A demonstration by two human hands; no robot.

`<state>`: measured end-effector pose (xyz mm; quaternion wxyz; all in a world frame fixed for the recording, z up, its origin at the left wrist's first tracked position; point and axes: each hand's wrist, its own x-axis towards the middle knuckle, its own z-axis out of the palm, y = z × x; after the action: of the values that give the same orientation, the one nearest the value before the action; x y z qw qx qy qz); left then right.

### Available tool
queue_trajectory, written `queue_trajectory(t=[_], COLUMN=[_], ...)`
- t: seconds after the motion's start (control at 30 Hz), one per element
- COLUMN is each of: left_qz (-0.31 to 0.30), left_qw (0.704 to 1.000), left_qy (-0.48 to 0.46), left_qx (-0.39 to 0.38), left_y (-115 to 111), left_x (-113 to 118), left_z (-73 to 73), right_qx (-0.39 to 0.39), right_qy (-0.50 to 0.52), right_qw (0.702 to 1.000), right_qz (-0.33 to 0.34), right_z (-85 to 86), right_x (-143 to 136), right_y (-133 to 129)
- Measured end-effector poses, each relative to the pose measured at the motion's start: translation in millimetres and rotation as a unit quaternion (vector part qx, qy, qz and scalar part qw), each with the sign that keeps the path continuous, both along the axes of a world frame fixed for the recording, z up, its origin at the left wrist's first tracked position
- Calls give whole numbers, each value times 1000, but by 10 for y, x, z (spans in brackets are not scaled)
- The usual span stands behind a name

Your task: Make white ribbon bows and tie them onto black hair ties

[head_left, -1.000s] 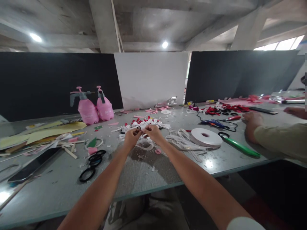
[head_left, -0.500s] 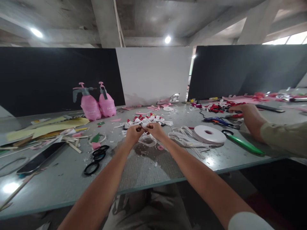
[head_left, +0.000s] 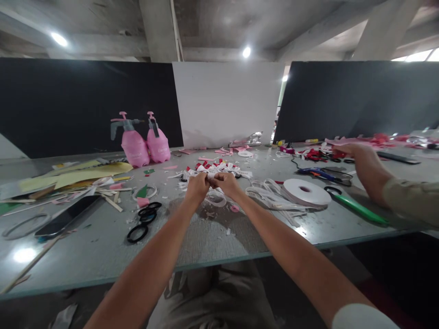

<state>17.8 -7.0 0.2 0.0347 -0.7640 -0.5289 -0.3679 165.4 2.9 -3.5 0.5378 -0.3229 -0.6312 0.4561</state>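
My left hand and my right hand meet over the middle of the table, fingers closed. Between their fingertips they pinch a small piece of white ribbon, mostly hidden by the fingers. Just behind them lies a pile of red and white ribbon pieces. A loop of white ribbon rests on the table under my hands. To the right of my right hand are loose white ribbon strips and a large white ribbon roll lying flat.
Black-handled scissors and a phone lie left. Pink spray bottles stand behind. At right are a blue glue gun, a green-bladed tool and a co-worker's hand. The table's front edge is near.
The view has turned slightly left, so the scene sits a little further right. My hands stay together on the white ribbon, with the right fingers shifted slightly. The co-worker's hand remains at the right.
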Motion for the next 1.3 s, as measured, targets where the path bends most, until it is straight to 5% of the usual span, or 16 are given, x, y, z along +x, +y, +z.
queue_trajectory(t=[0.2, 0.3, 0.47, 0.63, 0.87, 1.07, 1.3], left_qz=[-117, -178, -201, -155, -147, -157, -93], left_qw=[951, 920, 912, 922, 915, 934, 976], left_qy=[-270, -312, -313, -301, -327, -284, -174], left_qx=[-96, -154, -175, -186, -184, -151, -91], left_y=[86, 127, 143, 76, 105, 155, 110], left_x=[-29, -15, -24, -31, -44, -42, 7], left_z=[-37, -59, -99, -41, -53, -142, -170], right_qx=[-34, -8, 28, 168, 228, 214, 186], right_qy=[53, 49, 11, -85, -220, -306, -475], right_qw=[998, 998, 995, 954, 939, 917, 838], right_qz=[-18, -47, -92, -234, -137, -142, -192], right_z=[9, 10, -22, 32, 104, 95, 173], right_x=[22, 37, 69, 171, 157, 158, 79], right_y=[37, 56, 90, 60, -22, -22, -107])
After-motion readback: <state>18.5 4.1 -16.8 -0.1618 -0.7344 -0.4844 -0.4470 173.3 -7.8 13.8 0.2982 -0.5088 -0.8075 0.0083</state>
